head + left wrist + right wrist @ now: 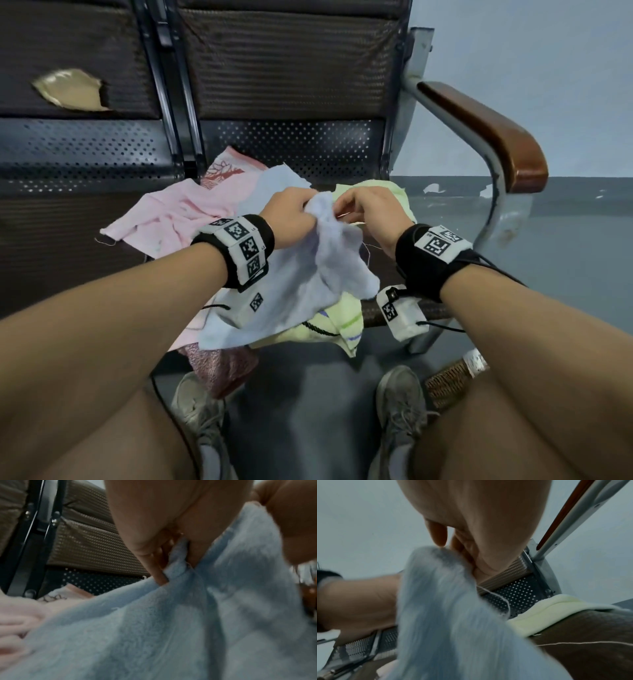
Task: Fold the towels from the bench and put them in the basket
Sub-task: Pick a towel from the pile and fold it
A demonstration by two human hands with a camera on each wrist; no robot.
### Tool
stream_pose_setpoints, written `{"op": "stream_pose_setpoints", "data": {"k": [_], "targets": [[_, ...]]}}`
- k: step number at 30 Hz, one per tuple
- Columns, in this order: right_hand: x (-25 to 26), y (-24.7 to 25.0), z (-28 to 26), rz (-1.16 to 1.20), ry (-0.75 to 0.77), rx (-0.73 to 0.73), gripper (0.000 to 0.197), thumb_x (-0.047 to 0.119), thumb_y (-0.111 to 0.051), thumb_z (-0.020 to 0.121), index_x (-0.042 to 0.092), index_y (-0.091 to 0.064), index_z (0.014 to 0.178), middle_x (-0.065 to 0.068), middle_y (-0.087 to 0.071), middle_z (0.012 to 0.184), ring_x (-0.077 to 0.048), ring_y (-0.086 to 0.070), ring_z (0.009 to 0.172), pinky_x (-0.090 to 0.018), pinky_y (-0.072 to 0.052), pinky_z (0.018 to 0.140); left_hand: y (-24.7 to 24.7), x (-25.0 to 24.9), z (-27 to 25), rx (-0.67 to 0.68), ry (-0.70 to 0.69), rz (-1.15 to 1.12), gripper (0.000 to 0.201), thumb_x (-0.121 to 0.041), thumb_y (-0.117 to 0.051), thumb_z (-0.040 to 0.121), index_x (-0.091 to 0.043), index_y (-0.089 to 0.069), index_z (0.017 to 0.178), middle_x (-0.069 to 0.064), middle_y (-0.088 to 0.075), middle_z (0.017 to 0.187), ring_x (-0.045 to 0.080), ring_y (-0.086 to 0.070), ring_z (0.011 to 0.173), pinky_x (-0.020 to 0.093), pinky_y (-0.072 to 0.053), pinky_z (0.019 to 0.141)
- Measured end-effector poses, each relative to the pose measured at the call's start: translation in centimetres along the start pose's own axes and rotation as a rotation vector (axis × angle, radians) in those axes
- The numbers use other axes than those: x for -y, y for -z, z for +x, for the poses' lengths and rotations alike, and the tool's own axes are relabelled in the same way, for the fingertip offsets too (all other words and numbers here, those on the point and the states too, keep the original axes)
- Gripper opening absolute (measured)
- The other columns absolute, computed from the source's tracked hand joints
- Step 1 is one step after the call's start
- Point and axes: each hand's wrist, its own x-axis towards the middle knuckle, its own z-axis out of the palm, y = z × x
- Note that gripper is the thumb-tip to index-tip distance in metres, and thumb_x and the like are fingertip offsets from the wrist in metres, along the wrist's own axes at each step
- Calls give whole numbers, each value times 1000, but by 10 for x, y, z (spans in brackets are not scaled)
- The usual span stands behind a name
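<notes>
A light blue towel (pixel 301 294) hangs bunched above the bench seat (pixel 291 150). My left hand (pixel 303 207) grips its top edge, and the left wrist view shows the fingers (pixel 159 573) curled into the blue towel (pixel 154 628). Close beside it, my right hand (pixel 337 209) pinches the same edge; its fingers (pixel 464 550) sit at the top of the blue towel (pixel 445 615). A pink towel (pixel 171 219) lies crumpled on the seat to the left. A pale yellow-green towel (pixel 380 193) lies under and behind the blue one. A woven basket (pixel 448 380) shows partly on the floor at lower right.
A dark pink patterned cloth (pixel 222 366) hangs off the seat's front edge. The bench's brown armrest (pixel 486 133) on a grey metal frame stands to the right. My shoes (pixel 400 407) and knees are below, on a grey floor. The left seat's backrest has a torn patch (pixel 68 89).
</notes>
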Motion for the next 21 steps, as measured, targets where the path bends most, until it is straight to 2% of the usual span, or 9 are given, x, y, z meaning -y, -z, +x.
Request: {"op": "stream_pose_setpoints", "data": {"k": [2,4,6,8,10,13,16,18,21], "targets": [[-6,8,3,-117,29,51,38,-1,-48,83,25,-67,103,-2,-72,85,-17,-66,71,-25,-56,57,1,-15,-4,42,21,-336,28,-6,-44,69,6,-63,86,8,-58,75,21,-52,75,34,-42,69],[-13,12,6,-382,87,139,43,2,-58,88,30,-61,121,1,-71,100,-13,-67,84,-29,-59,69,4,-25,-7,78,11,-504,37,-1,-42,67,3,-68,93,8,-62,76,17,-57,72,30,-48,68],[-21,10,9,-529,73,196,19,5,-61,88,18,-69,100,2,-71,90,-12,-61,75,-32,-54,70,9,-26,-9,91,-16,-532,34,0,-40,65,-5,-67,85,3,-66,75,11,-61,71,23,-51,65],[-24,6,11,-564,63,180,14,6,-58,89,8,-66,78,-1,-64,75,-14,-52,67,-33,-46,68,17,-19,-9,80,30,-507,36,1,-40,66,6,-63,93,13,-66,85,16,-61,78,30,-54,71],[-22,3,17,-599,106,113,17,12,-57,94,6,-65,80,-6,-63,76,-17,-51,70,-35,-43,69,26,-9,-8,61,79,-417,32,3,-43,72,10,-61,98,19,-65,92,19,-58,84,40,-52,79],[-15,-4,24,-644,196,2,21,23,-60,93,22,-54,73,5,-54,68,-11,-47,63,-29,-35,61,37,0,-9,59,130,-380,12,-10,-48,59,-9,-49,71,-1,-48,70,5,-45,64,28,-38,65],[-7,-10,28,-611,260,-93,20,34,-70,86,18,-59,84,8,-57,68,-8,-50,62,-24,-38,55,43,5,-10,34,156,-486,22,-33,-61,70,-12,-54,75,-3,-54,74,8,-51,69,26,-42,68],[-4,-8,31,-611,289,-92,31,43,-76,81,15,-63,84,8,-58,67,-5,-50,60,-18,-37,53,48,14,-8,11,91,-247,45,-47,-73,71,-6,-64,85,3,-66,86,17,-61,79,33,-50,74],[-2,-2,31,-679,266,-2,39,54,-81,72,22,-60,78,9,-54,64,-5,-46,58,-20,-35,52,53,27,-4,-179,63,91,39,-34,-82,70,-7,-65,93,8,-69,92,24,-64,85,37,-54,76]]}}
